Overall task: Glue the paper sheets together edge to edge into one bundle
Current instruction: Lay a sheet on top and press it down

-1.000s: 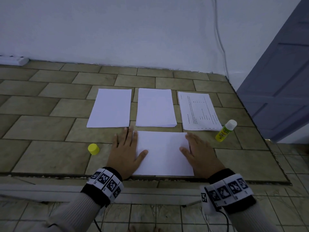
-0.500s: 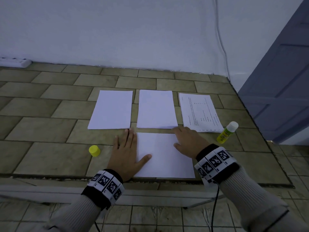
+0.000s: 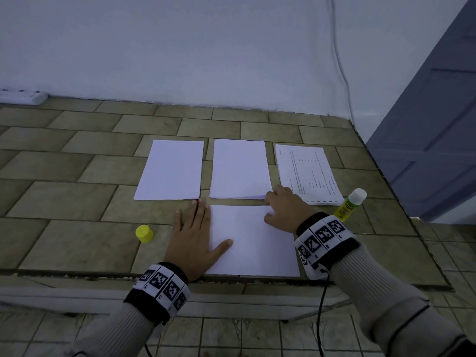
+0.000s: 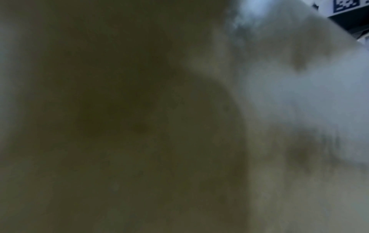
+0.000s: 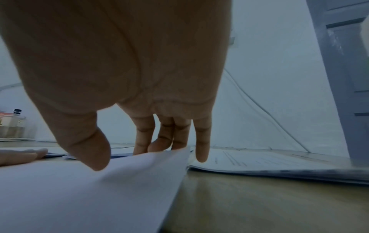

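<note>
A blank near sheet (image 3: pixel 252 243) lies on the tiled ledge (image 3: pixel 77 243) in front of me. My left hand (image 3: pixel 203 222) lies flat at its left edge, thumb resting on the paper. My right hand (image 3: pixel 269 206) is at the sheet's far right corner; in the right wrist view the fingers (image 5: pixel 142 138) go behind the raised corner of the sheet (image 5: pixel 99 189) and the thumb sits on top. Behind lie a left blank stack (image 3: pixel 170 171), a middle blank stack (image 3: pixel 239 168) and a printed stack (image 3: pixel 306 171). The left wrist view is a dark blur.
An uncapped yellow glue stick (image 3: pixel 351 206) stands by the printed stack, its yellow cap (image 3: pixel 144 233) left of my left hand. The ledge's front edge (image 3: pixel 103 275) drops off near my wrists. A grey-blue door (image 3: pixel 425 124) stands right, a power strip (image 3: pixel 23 96) far left.
My right hand left the sheet's right side, moved up to its far right corner and took hold of it, lifting the corner. The left hand stayed put.
</note>
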A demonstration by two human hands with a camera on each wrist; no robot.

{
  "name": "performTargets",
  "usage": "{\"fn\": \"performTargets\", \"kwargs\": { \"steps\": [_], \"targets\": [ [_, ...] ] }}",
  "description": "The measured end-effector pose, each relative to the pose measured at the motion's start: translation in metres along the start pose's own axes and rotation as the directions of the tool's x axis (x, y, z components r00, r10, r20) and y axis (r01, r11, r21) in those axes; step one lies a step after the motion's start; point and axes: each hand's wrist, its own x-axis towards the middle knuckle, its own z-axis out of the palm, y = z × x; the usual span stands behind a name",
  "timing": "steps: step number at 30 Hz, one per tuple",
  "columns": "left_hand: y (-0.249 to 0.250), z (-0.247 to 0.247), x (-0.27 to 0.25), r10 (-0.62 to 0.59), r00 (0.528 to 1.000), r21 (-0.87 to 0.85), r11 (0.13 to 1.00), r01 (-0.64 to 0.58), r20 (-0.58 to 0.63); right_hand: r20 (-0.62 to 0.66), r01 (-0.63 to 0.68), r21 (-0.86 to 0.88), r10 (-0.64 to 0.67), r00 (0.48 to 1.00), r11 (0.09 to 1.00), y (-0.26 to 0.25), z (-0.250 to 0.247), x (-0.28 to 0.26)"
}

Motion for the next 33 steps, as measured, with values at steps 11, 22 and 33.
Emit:
{"fn": "performTargets", "kwargs": {
  "steps": [11,22,33],
  "targets": [
    [0.000,-0.001,0.000,0.002,1.000,-0.004,1.000,-0.002,0.019,0.102,0.051,0.164,-0.069,0.992,0.985,0.015,-0.018,-0.005],
    [0.001,-0.005,-0.001,-0.006,1.000,-0.066,0.998,0.006,0.008,0.029,0.179,0.190,-0.188,0.982,0.965,0.022,-0.066,-0.024],
    [0.000,-0.003,-0.002,0.007,1.000,-0.091,0.996,-0.008,-0.020,-0.294,0.105,0.761,0.197,0.935,0.640,0.040,-0.088,-0.015]
  ]
}}
